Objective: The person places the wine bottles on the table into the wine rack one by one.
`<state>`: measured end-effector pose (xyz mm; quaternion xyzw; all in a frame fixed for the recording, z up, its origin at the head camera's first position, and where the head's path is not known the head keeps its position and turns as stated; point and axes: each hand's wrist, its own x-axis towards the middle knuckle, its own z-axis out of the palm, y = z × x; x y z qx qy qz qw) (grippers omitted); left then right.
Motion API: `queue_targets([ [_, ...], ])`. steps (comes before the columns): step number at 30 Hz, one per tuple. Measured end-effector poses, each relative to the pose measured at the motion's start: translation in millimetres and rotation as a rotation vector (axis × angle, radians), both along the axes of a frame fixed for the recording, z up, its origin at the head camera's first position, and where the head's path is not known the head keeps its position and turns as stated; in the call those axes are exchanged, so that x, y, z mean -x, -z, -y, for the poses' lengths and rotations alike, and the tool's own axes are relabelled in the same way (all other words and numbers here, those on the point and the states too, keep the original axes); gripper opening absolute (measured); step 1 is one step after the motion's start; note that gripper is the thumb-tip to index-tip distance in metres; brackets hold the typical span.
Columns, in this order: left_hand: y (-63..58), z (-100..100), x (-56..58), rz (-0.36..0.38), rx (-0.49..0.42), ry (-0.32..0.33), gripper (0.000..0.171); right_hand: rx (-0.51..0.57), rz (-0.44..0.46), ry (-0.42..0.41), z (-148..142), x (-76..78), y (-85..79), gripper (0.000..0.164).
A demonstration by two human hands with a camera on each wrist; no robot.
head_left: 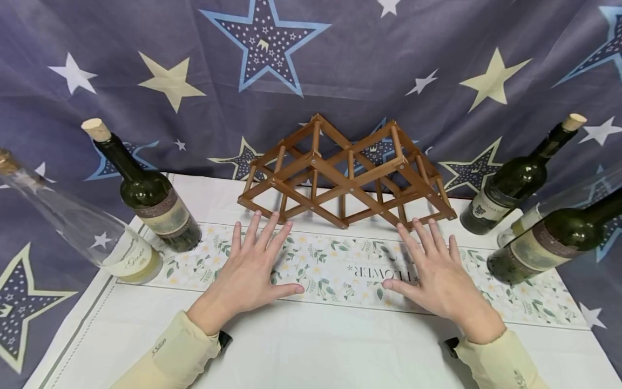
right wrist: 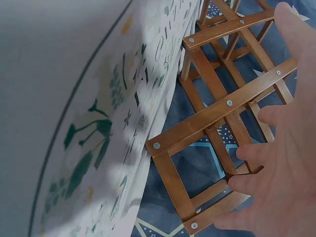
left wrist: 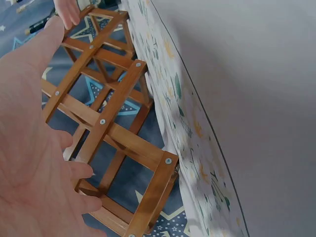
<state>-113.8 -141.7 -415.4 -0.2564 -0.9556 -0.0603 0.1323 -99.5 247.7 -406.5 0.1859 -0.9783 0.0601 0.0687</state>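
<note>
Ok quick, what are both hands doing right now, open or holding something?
Left hand: open, fingers spread, holding nothing, near the rack.
Right hand: open, fingers spread, holding nothing.

Over the feed I see a starry curtain (head_left: pixel 335 70) behind the far edge of the bench (head_left: pixel 316 351), with a flower-printed white cloth (head_left: pixel 330 259) on top. By the left edge stand a clear bottle (head_left: pixel 133 259) and a dark corked bottle (head_left: pixel 167 216); toward the right edge, a labelled green bottle (head_left: pixel 500 194), a nearer dark bottle (head_left: pixel 539 246) and a partly hidden pale bottle (head_left: pixel 532 216).
</note>
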Motion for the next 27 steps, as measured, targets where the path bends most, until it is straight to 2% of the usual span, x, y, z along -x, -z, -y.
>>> queue_targets([
  [18, -4.8, 0, -1.6, -0.021, -0.046, 0.032, 0.121, 0.021, -0.046, 0.013, -9, -1.4, -16.2, 0.107],
  [27, -8.4, 0, -2.2, -0.027, -0.042, 0.023, 0.121, 0.056, -0.081, 0.015, -16, -3.5, -26.6, 0.108],
])
